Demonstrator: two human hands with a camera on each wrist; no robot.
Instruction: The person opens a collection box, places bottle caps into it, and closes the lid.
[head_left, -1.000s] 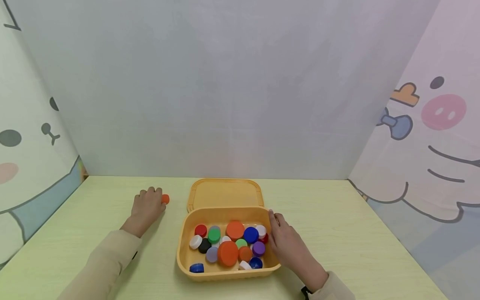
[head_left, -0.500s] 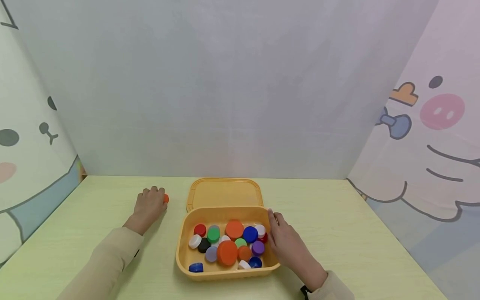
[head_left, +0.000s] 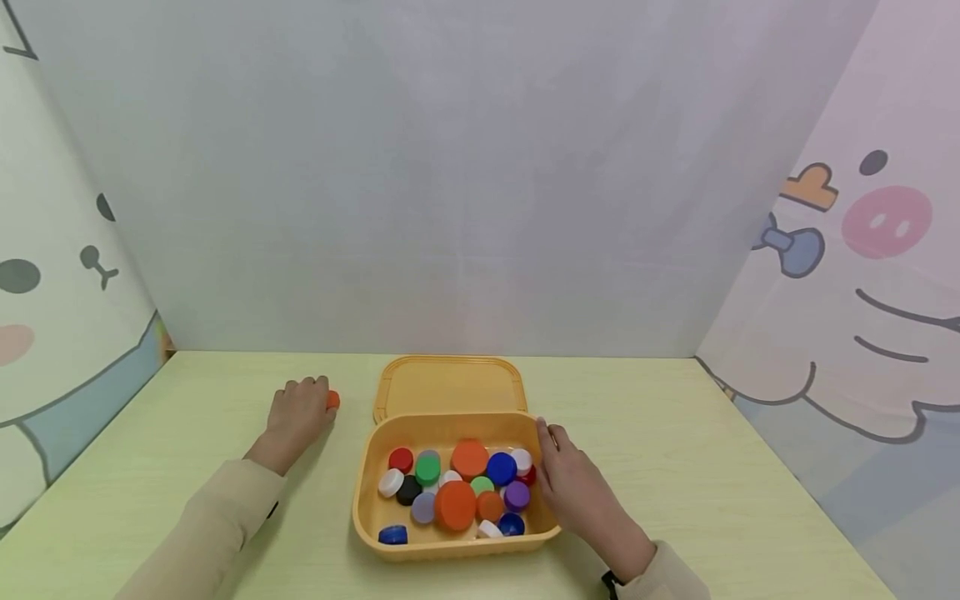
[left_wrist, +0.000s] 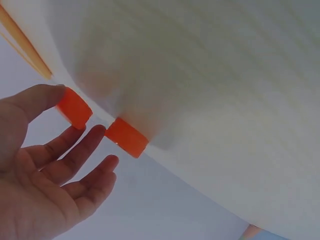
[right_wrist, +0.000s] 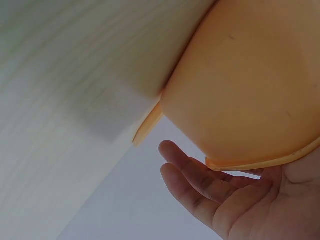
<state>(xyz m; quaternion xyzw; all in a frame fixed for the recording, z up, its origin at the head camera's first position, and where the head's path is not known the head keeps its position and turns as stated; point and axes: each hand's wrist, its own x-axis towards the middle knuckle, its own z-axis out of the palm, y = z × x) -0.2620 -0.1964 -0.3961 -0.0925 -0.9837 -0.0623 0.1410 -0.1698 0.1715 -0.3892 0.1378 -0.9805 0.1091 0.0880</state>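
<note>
My left hand (head_left: 297,414) is low over the table at the left. In the left wrist view, its thumb and index finger pinch an orange bottle cap (left_wrist: 75,108), while a second orange bottle cap (left_wrist: 127,137) stands on the table by the other fingertips. Only one orange cap (head_left: 333,400) shows past the fingers in the head view. My right hand (head_left: 581,487) holds the right rim of a yellow plastic box (head_left: 442,550). Seen from the right wrist, two fingers (right_wrist: 192,182) reach along outside the box wall (right_wrist: 240,85); the thumb is hidden.
Several coloured caps lie in the box, among them a large orange cap (head_left: 455,506), a green cap (head_left: 428,468) and a purple cap (head_left: 517,497). Behind the box lies its yellow lid (head_left: 450,387) on the pale wooden table (head_left: 712,492). Fabric screens (head_left: 457,183) close off the back and sides.
My left hand has shifted very slightly at the orange caps, with its fingers still there. The right hand and the box have stayed in place.
</note>
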